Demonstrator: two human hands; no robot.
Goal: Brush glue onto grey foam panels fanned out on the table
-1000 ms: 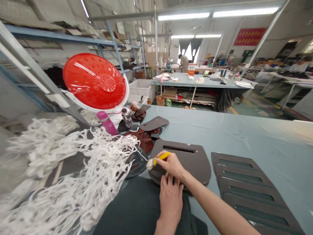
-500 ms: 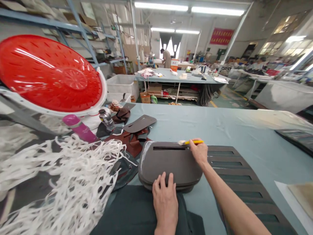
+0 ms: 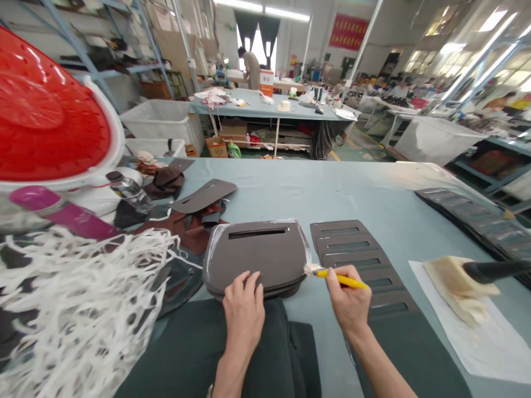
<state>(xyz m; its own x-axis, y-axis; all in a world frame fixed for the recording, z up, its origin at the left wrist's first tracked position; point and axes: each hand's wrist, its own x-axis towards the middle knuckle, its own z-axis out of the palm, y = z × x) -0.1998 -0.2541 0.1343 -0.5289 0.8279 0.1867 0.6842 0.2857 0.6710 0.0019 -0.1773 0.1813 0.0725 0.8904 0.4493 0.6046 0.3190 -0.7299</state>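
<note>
A stack of dark grey rounded panels [image 3: 261, 257] lies on the table, its top piece cut with a long slot near the far edge. White paste lines the left, far and right edges of that top piece. My left hand [image 3: 244, 312] rests flat with its fingers apart on the near edge of the panel. In my right hand [image 3: 352, 301] is a yellow-handled brush [image 3: 346, 281], its white-coated bristles touching the panel's right edge near the corner. Dark green fabric [image 3: 186, 348] lies in front of the stack.
Slotted dark panels [image 3: 373, 265] lie to the right. Beyond them, a paste-covered block with a black handle [image 3: 456, 282] sits on white paper [image 3: 493, 354]. White strips [image 3: 91, 298], a purple bottle [image 3: 66, 213] and a red basin [image 3: 45, 110] crowd the left.
My right hand has carried the brush from the far edge round to the right edge, where a white streak now shows. The view has turned right, bringing the black-handled block into sight.
</note>
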